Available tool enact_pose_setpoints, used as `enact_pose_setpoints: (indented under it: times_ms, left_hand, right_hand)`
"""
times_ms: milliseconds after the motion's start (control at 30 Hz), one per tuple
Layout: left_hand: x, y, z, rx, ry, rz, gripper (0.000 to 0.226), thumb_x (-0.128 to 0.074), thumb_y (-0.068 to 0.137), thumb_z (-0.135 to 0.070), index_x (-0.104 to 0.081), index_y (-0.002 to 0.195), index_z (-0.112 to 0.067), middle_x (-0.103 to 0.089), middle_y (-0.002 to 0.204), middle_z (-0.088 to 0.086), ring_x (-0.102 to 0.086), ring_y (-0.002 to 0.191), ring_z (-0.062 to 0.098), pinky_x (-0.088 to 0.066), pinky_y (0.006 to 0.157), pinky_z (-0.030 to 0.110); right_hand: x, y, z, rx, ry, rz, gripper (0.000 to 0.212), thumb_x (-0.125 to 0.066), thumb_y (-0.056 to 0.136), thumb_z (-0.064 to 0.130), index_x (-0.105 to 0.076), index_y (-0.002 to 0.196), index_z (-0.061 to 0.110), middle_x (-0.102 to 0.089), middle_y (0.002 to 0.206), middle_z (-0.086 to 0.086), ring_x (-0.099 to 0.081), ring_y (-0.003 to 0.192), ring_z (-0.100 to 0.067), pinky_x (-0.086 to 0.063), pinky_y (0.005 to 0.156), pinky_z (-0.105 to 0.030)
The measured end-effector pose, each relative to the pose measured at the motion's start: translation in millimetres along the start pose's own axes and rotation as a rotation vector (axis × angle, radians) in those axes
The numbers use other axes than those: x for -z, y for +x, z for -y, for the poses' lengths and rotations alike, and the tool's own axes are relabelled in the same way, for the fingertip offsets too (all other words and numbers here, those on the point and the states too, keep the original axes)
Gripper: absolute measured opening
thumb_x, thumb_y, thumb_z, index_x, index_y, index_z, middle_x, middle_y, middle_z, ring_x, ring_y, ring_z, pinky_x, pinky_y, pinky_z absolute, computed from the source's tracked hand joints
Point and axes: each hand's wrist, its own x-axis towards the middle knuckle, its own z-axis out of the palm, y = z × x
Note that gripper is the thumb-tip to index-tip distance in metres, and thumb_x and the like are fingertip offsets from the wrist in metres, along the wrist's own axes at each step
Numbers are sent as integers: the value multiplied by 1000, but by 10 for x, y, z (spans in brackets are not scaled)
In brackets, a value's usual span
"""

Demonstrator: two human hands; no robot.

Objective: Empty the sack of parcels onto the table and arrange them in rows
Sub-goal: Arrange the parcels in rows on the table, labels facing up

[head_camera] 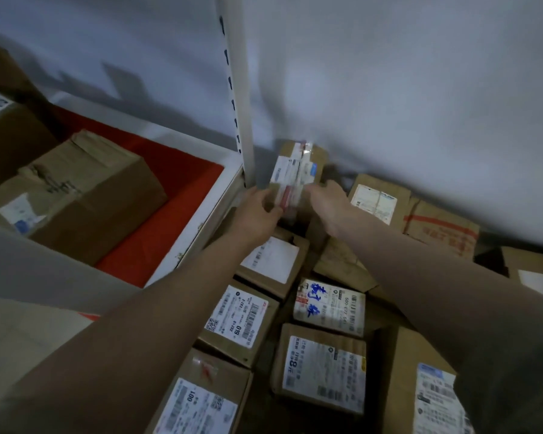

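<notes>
Labelled cardboard parcels [323, 368] (roughly in rows) cover the dim table [378, 322].

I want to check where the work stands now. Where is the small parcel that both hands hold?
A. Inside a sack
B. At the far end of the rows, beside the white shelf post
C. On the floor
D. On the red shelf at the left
B: the left hand and right hand hold the small parcel upright just right of the white shelf post, beyond the rows of labelled boxes.

Held parcel [295, 175] blurred; fingers [268, 208] partly hidden behind it.
</notes>
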Motion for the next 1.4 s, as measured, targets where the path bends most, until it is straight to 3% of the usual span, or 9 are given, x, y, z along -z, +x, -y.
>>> enact_pose_setpoints:
  times_ms: [100,200,400,567,767,867,1100,1233,1400]
  left_hand:
    - [-100,94,81,13,128,68,46,-58,95,-21,-51,140,-24,-49,141,0,-53,123,18,-48,104,41]
    - [-165,148,86,46,125,45,44,-55,96,-17,-52,139,-26,-54,138,-1,-55,121,18,-50,101,42]
    - [-324,109,-127,-52,156,-237,35,-58,94,-21,-54,129,-22,-49,135,3,-54,121,21,-53,97,44]
    - [-652,-205,-598,-275,182,-352,33,-56,92,-15,-60,125,-19,-42,143,7,-38,133,26,-33,112,41]
    - [-1319,-836,-917,-420,255,-189,32,-61,91,-18,-61,122,-25,-41,143,1,-34,134,22,-25,105,28]
    - [-1589,-1203,-938,-455,353,-62,40,-64,91,-25,-57,130,-24,-34,150,2,-29,139,24,-26,111,37]
    - [-2345,-2167,-678,-423,790,360,104,-64,72,-74,-16,155,-32,9,165,-2,8,150,27,-2,120,54]
    - [-2629,-2633,-431,-412,981,407,107,-59,73,-77,-2,155,-38,21,163,-1,22,148,32,7,116,64]
    - [-2532,-2722,-330,-241,1017,308,105,-65,76,-65,1,154,-40,13,164,1,6,151,33,-6,118,61]
  right_hand:
    - [22,-33,-100,-52,-36,142,39,-60,95,25,-57,133,17,-63,130,-7,-59,117,-28,-50,99,-40]
    - [82,-166,-95,88,-102,158,34,-55,100,22,-59,133,16,-63,131,-2,-57,118,-19,-45,100,-30]
    - [367,-576,-226,436,-132,-115,31,-51,101,16,-61,130,12,-65,118,3,-60,101,-6,-48,67,-8]
    - [842,-1026,-721,451,-46,-295,22,-55,99,16,-65,119,16,-68,108,5,-65,99,-6,-58,87,-30]
    - [1586,-1495,-1423,380,-57,-530,22,-54,99,15,-67,117,19,-68,105,6,-65,100,-7,-58,87,-33]
    - [1951,-1694,-1742,329,-69,-571,24,-54,100,16,-65,121,21,-67,114,7,-63,107,-6,-59,88,-30]
    - [2490,-2089,-2390,194,-176,-478,25,-57,97,23,-64,121,24,-66,114,6,-61,104,-9,-55,85,-28]
    - [2587,-2287,-2685,203,-193,-282,21,-57,97,22,-68,116,20,-68,108,3,-64,100,-13,-57,88,-37]
    - [2698,-2390,-2884,259,-338,-257,25,-58,96,22,-68,118,15,-69,106,-1,-64,98,-18,-56,83,-36]
